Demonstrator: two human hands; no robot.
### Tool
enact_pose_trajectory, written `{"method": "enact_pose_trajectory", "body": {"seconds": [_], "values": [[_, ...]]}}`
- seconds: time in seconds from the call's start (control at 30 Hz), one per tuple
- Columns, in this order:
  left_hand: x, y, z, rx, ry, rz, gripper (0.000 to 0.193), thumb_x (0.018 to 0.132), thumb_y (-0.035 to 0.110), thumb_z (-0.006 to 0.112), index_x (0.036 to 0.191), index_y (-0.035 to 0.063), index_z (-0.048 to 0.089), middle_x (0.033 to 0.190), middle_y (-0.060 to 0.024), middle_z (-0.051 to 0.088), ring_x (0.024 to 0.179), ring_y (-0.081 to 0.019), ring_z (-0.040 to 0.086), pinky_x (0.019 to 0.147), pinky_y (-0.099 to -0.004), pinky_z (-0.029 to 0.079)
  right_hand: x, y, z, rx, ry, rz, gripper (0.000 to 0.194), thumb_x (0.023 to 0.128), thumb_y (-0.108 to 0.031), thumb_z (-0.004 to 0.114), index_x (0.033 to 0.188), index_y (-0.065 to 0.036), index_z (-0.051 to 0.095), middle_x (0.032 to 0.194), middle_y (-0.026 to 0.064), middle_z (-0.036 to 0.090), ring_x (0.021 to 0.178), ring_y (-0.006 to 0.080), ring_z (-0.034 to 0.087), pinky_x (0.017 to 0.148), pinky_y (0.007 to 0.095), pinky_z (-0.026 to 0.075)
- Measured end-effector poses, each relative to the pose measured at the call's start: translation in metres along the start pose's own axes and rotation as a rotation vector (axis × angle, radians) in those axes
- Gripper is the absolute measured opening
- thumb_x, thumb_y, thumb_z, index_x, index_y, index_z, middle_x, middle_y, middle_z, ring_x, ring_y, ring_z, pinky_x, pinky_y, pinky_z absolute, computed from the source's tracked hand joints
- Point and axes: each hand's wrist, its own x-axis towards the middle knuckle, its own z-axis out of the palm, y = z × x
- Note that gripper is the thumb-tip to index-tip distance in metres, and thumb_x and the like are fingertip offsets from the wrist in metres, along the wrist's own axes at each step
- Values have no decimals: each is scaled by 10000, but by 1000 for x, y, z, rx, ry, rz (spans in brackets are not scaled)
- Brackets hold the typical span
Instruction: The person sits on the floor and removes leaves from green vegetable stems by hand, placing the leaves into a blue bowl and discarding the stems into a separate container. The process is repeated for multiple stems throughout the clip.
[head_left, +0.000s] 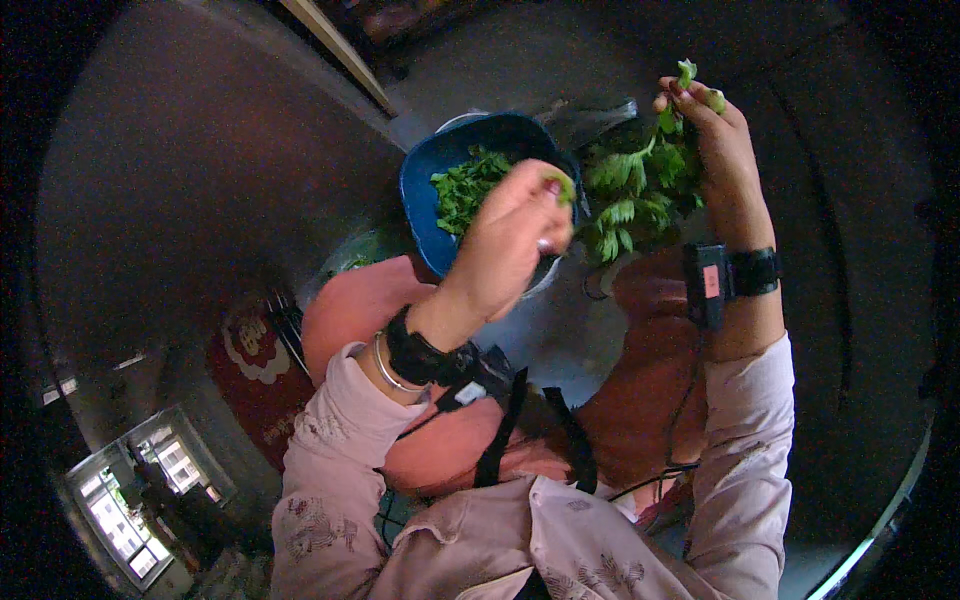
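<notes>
A blue plastic basin (420, 187) stands before me with torn green leaves (466, 187) in it. Over the basin's right part is my left hand (514, 232), slightly blurred, its fingers closed on a small piece of green leaf or stalk (561, 187). Up at the right, my right hand (705, 112) pinches a leafy green stem, celery-like, with a pale end above the fingertips. Leaves (626, 172) spread below and to the left of that hand; which of them hang from the held stem I cannot tell.
A clear plastic bag (611, 116) lies behind the leaves. Left of the basin is a translucent bag or bowl (360, 247) with green bits. A red bag or cover (251, 367) with a pale print is beside my knee. A wooden strip (345, 56) runs along the upper left.
</notes>
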Motion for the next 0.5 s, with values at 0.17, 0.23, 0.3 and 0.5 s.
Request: {"method": "enact_pose_trajectory", "body": {"seconds": [0.17, 0.23, 0.3, 0.5], "values": [[14, 14, -23, 368, 90, 429, 183, 942, 144, 539, 1073, 16, 537, 795, 19, 519, 687, -47, 439, 631, -203, 373, -28, 14, -1, -311, -362, 27, 222, 902, -83, 555, 1097, -6, 628, 921, 42, 680, 828, 113, 604, 758, 243, 465], [17, 10, -24, 498, 90, 517, 184, 928, 142, 571, 1054, 7, 577, 833, 7, 590, 724, -41, 497, 650, -198, 410, -35, 22, 9, -354, -457, -8, 246, 905, -76, 548, 1128, -18, 633, 892, 21, 656, 811, 97, 583, 738, 213, 451], [19, 8, -25, 616, 173, 522, 156, 914, 127, 595, 988, -4, 634, 849, -16, 640, 713, -47, 531, 629, -202, 429, -39, 26, 18, -344, -469, 24, 171, 905, -73, 562, 1061, -23, 609, 852, 14, 631, 809, 101, 588, 728, 224, 457], [21, 3, -27, 624, 168, 355, 191, 943, 189, 544, 999, 36, 644, 744, 38, 567, 671, -44, 497, 606, -220, 418, -45, 26, 22, -299, -549, -41, 97, 892, -38, 582, 984, -15, 558, 844, 25, 612, 807, 119, 609, 715, 265, 483]]}}
